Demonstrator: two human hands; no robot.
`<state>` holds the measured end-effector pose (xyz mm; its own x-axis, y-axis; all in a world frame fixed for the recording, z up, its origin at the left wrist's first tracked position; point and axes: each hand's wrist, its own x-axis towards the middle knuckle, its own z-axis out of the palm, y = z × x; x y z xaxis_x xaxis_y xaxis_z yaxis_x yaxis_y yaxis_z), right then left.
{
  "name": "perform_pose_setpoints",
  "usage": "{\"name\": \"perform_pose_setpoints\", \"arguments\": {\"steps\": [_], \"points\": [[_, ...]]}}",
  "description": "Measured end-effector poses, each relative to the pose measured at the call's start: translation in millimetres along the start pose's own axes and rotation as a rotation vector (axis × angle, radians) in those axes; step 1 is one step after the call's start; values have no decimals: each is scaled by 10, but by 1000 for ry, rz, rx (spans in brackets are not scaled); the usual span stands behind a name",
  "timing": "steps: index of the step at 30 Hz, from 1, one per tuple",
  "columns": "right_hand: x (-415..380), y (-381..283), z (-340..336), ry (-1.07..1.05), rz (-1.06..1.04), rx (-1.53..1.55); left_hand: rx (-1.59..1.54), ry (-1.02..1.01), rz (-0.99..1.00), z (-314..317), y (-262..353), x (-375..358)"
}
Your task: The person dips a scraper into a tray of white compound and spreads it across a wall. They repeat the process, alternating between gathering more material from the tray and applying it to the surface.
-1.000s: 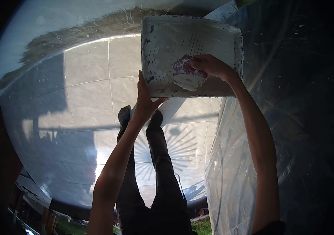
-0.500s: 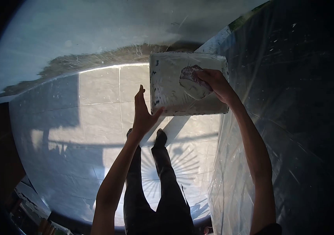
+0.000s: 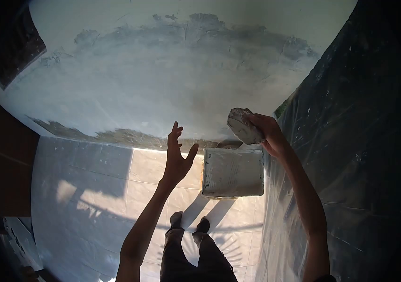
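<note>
My right hand (image 3: 267, 131) is closed around the near edge of a rounded, grey-white smeared pad (image 3: 245, 126), raised in front of the wall. Its exact kind is hidden under the coating. Below it, a rectangular tray (image 3: 204, 174) stands near the foot of the wall, its inside coated with whitish paste marked by dark streaks. My left hand (image 3: 178, 157) is held out in the air left of the tray, empty, thumb and fingers apart. The wall (image 3: 163, 89) ahead carries a pale coating with darker patchy grey bands along its top and bottom.
Clear plastic sheeting (image 3: 304, 197) hangs along the right side over a dark surface. Sunlit floor tiles (image 3: 153, 199) lie below, with my feet (image 3: 188, 222) close to the tray. A brown panel (image 3: 8, 160) stands at the left.
My right hand has lifted the pad up out of the tray toward the wall. The view has tilted upward, showing more wall. My left hand has moved away from the tray's edge.
</note>
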<state>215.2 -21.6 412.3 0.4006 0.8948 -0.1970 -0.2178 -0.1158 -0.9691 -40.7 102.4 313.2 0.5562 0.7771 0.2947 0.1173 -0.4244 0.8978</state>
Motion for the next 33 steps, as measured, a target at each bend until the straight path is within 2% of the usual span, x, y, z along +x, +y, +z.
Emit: {"name": "perform_pose_setpoints", "arguments": {"steps": [5,8,12,21,27,30,32,33], "points": [[-94,-1139,511,-89,-130,74,-18,131,175,-687,787,526],[-134,-1772,874,-82,-192,36,-8,185,210,-1120,1194,764],[-37,-2355,1214,-155,-270,23,-6,247,309,-1642,1562,1043],[225,-3324,2292,-133,-426,-27,62,285,484,-2830,1851,1887],[479,-3726,3096,152,-573,-123,94,250,538,-3538,1844,2505],[710,-3940,3208,301,-684,-283,184,317,697,-3701,1802,2816],[818,-4086,3348,459,-881,-426,225,341,761,-3798,1839,3047],[849,-4161,3412,472,-874,-425,275,388,826,-3840,1860,3170]]}}
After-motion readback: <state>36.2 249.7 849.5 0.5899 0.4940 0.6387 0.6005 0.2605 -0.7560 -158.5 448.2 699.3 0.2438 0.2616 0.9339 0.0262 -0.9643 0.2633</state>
